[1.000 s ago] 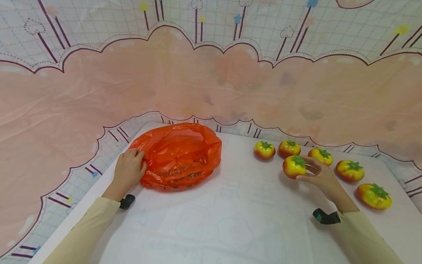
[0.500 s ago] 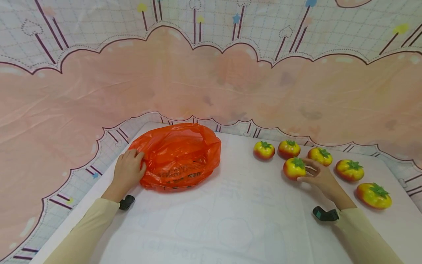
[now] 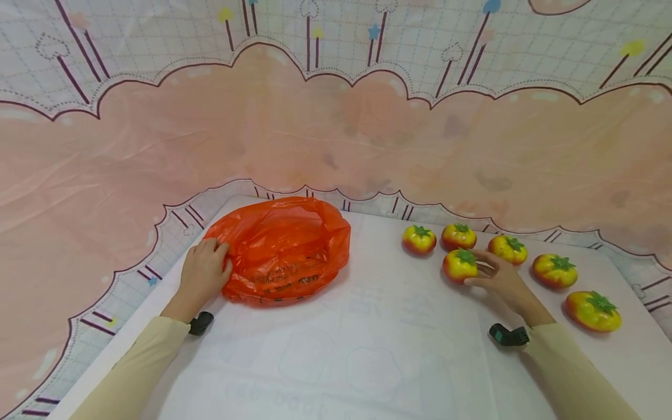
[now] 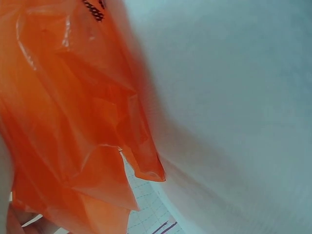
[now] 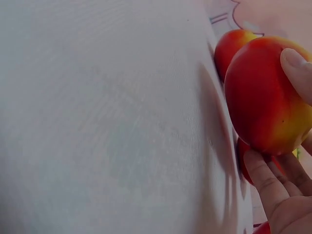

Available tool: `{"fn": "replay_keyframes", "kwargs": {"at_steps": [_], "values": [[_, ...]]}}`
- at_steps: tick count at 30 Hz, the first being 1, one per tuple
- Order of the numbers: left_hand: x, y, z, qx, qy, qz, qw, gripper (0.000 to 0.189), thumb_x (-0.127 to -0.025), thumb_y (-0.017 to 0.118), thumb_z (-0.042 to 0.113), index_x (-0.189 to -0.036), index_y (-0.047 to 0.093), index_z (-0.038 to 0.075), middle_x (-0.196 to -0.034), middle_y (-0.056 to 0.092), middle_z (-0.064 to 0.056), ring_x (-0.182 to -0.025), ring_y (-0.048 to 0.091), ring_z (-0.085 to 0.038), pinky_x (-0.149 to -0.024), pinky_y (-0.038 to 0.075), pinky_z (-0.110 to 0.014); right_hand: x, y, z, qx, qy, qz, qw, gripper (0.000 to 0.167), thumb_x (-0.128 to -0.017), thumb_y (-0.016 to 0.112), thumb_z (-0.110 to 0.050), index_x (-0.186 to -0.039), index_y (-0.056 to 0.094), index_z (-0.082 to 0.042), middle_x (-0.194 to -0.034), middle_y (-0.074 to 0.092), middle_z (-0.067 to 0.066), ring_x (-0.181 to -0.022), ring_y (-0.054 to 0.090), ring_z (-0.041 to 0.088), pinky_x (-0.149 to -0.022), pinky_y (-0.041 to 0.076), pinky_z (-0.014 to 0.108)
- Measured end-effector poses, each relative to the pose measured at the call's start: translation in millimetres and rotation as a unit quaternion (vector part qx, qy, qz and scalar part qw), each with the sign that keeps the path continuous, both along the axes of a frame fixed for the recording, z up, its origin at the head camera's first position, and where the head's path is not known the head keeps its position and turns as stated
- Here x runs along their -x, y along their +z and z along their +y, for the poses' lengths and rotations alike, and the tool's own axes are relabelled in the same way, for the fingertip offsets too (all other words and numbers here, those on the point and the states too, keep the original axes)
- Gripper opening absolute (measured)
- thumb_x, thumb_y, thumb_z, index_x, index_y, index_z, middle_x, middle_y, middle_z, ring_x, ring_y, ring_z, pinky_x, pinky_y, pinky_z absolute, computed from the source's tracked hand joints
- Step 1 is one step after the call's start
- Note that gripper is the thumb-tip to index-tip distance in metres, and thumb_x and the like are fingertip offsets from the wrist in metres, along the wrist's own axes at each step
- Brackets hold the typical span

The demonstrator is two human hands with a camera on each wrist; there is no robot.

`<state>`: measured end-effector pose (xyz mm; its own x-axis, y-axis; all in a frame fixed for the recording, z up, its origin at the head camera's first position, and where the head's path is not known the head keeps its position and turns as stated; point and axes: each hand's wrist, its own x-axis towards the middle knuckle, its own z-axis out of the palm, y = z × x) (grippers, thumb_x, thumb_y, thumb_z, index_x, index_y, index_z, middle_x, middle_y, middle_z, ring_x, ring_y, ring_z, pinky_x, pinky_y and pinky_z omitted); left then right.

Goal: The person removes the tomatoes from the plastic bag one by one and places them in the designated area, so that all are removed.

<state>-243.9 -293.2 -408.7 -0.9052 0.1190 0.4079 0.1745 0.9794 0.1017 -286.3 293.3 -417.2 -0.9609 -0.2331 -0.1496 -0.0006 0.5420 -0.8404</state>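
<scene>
My left hand (image 3: pixel 203 269) grips the left edge of an orange-red plastic bag (image 3: pixel 289 251), which lies puffed up with its mouth spread and dark print on its near side. In the left wrist view the bag (image 4: pixel 68 107) covers most of that hand. On the right, my right hand (image 3: pixel 496 277) pinches a glossy red-and-yellow tomato (image 3: pixel 459 268) with a green leafy top. The right wrist view has this tomato (image 5: pixel 261 97) between thumb and fingers, raised off the white tabletop with its shadow beside it.
Several similar tomatoes stand in a curved row at the right: one at the row's left end (image 3: pixel 419 240), others behind my right hand, and one at the near right (image 3: pixel 593 312). A patterned cloth (image 3: pixel 336 134) hangs behind the white table (image 3: pixel 336 361).
My right hand has shifted slightly left with the tomato, away from the others. The left hand and bag have stayed in place.
</scene>
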Motion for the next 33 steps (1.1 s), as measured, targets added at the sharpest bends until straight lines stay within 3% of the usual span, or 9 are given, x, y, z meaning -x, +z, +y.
{"fn": "replay_keyframes", "kwargs": {"at_steps": [18,33], "values": [[-1.0,-0.5,-0.6,-0.001,-0.002,0.005,1.0,0.028,-0.083,0.062,0.009,-0.105,0.059,-0.007,-0.102,0.054,-0.025,-0.101,0.047,-0.041,-0.095,0.039,-0.058,8.1,-1.7,-18.9,0.021,0.022,0.006,0.9995,0.077,-0.085,0.068,-0.026,-0.144,0.027,0.0,-0.149,0.027,0.026,-0.135,0.028,0.048,-0.107,0.029,0.055],[-0.6,0.1,-1.2,-0.001,0.002,-0.011,0.9999,0.03,-0.084,0.062,0.009,-0.108,0.059,-0.007,-0.104,0.053,-0.026,-0.102,0.047,-0.041,-0.096,0.039,-0.058,9.4,-1.6,-21.5,0.027,0.005,-0.01,0.9996,0.08,-0.085,0.068,-0.028,-0.145,0.024,-0.001,-0.151,0.023,0.024,-0.138,0.025,0.046,-0.109,0.027,0.053]]}}
